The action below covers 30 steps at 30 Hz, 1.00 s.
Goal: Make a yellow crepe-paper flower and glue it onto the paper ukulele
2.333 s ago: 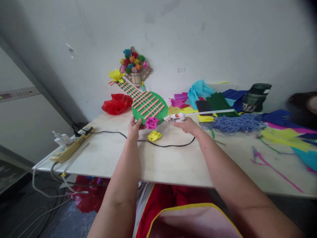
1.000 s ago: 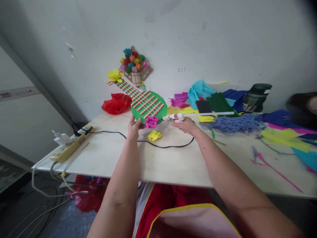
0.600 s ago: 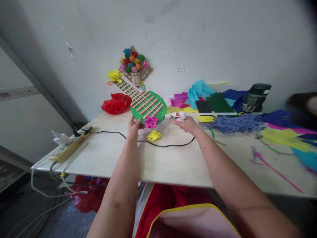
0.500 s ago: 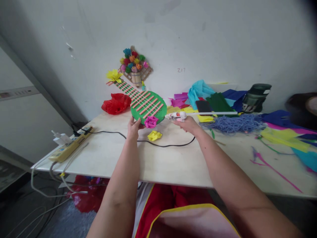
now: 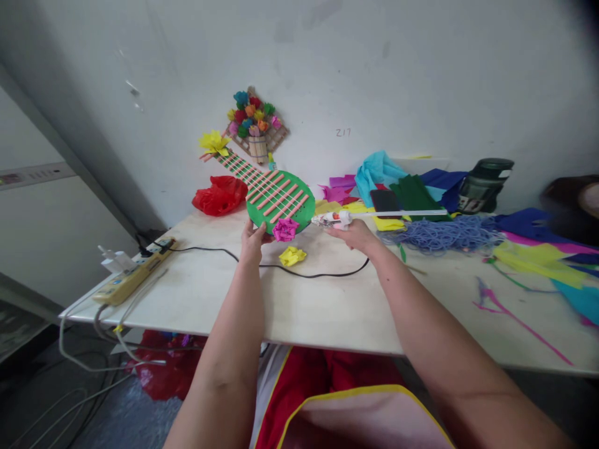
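Head view, clock directions taken from the middle of the green lute-shaped piece's round body: the green lute-shaped piece [image 5: 279, 204] is held over the table [image 5: 322, 312], tilted, its strung face toward the camera and its neck running out to ten o'clock, where a yellow flower [image 5: 214, 142] sits at the end. The left hand [image 5: 255, 242], at seven o'clock, pinches the rim of the body, thumb on the front and fingers largely hidden behind. A magenta flower [image 5: 286, 230] lies against the lower rim at six o'clock; a yellow paper flower [image 5: 292, 255] rests on the table just below it. The right hand [image 5: 353, 234], at four o'clock, is closed around a white glue gun [image 5: 333, 219], nozzle pointing to nine o'clock at the rim; contact between nozzle and rim cannot be confirmed. A glue stick [image 5: 402, 213] projects from the gun's rear toward three o'clock. A black cord [image 5: 309, 275] crosses the table toward a power strip [image 5: 135, 272] at eight o'clock. Noted also: a red plastic bag [image 5: 219, 195] at nine o'clock; a phone [image 5: 385, 203], a heap of blue string [image 5: 447, 233] and a dark jar [image 5: 486, 184] around three o'clock.
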Available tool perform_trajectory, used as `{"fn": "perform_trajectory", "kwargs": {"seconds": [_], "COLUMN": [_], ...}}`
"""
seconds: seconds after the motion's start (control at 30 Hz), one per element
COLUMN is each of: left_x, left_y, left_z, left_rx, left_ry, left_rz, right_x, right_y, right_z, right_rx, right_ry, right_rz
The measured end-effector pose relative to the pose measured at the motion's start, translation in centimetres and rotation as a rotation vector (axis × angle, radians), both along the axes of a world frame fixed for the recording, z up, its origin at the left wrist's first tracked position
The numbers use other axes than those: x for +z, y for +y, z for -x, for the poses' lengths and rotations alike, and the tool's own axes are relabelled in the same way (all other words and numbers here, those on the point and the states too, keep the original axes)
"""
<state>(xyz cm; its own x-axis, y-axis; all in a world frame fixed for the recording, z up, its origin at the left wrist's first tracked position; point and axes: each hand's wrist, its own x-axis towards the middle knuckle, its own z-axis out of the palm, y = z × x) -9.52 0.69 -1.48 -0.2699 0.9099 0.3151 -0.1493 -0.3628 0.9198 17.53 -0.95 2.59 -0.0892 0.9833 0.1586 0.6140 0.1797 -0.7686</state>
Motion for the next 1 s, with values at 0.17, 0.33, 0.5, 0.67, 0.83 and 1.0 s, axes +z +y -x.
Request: {"fn": "perform_trajectory", "kwargs": {"seconds": [0.17,0.33,0.5,0.67,0.83,1.0], "left_x": [0.06,0.13,0.05,0.0,-0.07,-0.09], "left_y": [-0.09,-0.21,-0.08,0.03,0.05,-0.09], "left_z": [-0.05,-0.18,-0.17,-0.02,0.07,0.11], "left_rx": [-0.006,-0.025,-0.016,-0.013,-0.004,-0.006], "left_ry": [0.013,0.023,0.022,0.018,0.01,0.014], "left_rz": [-0.001,-0.005,0.003,-0.005,0.003,-0.013], "right_x": [-0.32,-0.45,-0.39,-0.44,-0.62,-0.73], "right_y": [0.34,0.38,0.24,0.32,0.62,0.71], "right_z": [-0.1,0.03,0.16,0.0,-0.34,-0.63], "right_rx": [0.01,0.049,0.077,0.083,0.076,0.075], "right_ry": [0.006,-0.01,-0.038,-0.021,0.009,0.039], "right_rz": [-0.021,-0.045,-0.047,-0.022,-0.013,0.002]}}
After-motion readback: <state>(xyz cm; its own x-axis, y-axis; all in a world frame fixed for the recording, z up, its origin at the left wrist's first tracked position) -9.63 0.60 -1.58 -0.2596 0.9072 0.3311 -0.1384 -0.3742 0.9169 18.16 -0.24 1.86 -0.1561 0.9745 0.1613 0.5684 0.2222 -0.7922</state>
